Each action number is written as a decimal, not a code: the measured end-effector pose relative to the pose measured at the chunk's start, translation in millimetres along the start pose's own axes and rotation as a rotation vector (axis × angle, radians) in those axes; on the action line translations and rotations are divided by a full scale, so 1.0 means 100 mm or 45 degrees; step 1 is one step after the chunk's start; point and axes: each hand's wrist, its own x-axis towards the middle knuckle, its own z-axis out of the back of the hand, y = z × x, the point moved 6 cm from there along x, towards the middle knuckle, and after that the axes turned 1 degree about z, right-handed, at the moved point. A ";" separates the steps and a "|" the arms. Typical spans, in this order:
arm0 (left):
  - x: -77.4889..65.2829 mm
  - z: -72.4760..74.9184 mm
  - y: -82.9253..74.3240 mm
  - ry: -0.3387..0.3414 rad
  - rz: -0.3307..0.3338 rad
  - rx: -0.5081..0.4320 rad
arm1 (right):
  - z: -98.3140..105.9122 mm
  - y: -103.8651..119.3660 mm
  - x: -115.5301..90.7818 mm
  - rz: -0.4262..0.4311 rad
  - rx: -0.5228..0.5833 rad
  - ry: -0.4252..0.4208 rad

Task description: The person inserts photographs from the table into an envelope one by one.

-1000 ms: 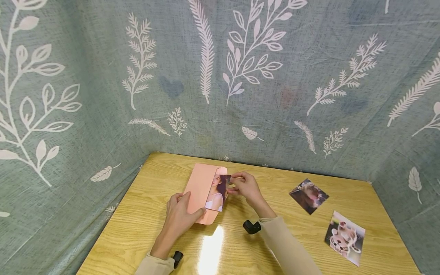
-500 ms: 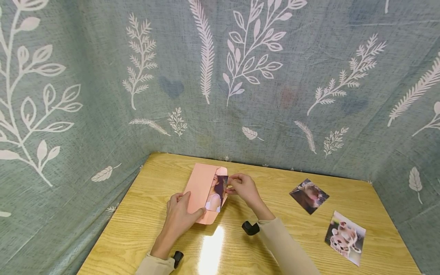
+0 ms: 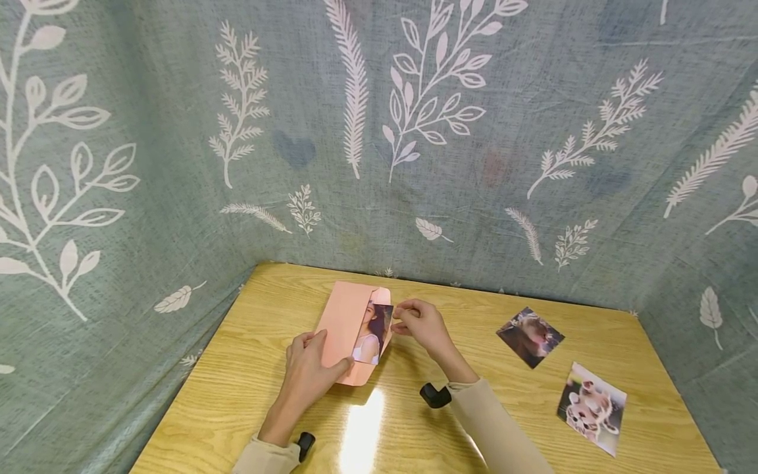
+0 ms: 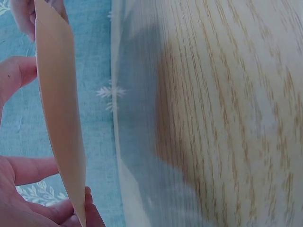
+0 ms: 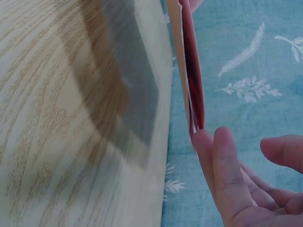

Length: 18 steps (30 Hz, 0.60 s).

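My left hand [image 3: 310,368] grips a pink envelope [image 3: 343,316] by its lower left part. The thumb lies on the front at the opening, and fingers wrap behind. In the left wrist view the envelope [image 4: 61,99] appears almost edge-on, raised above the table. A photo of a person with long dark hair [image 3: 372,336] is partly inside; its left part is hidden by the envelope's front. My right hand [image 3: 423,326] is at the photo's right edge. Up close, fingertips of the right hand [image 5: 232,184] touch the edge at the opening, while the thumb stands apart.
Two more photos lie on the right of the wooden table [image 3: 474,309]: a dark animal photo [image 3: 530,337] and a photo of a light-coloured animal [image 3: 592,409]. A patterned blue-grey cloth [image 3: 379,131] hangs behind the table and along its sides.
The photo has slid a little leftward, deeper into the envelope. My right hand has shifted slightly left with it. The left hand and the envelope stay in place.
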 end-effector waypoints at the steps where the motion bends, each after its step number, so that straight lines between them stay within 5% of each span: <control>1: 0.00 0.00 0.00 -0.001 -0.001 0.000 | 0.00 0.00 0.00 0.000 0.003 -0.004; 11: 0.00 0.00 0.00 -0.010 -0.007 0.010 | -0.02 -0.05 0.04 0.002 0.033 -0.009; 18: 0.00 -0.01 0.00 0.002 -0.004 0.010 | -0.07 0.15 -0.09 -0.031 0.052 0.064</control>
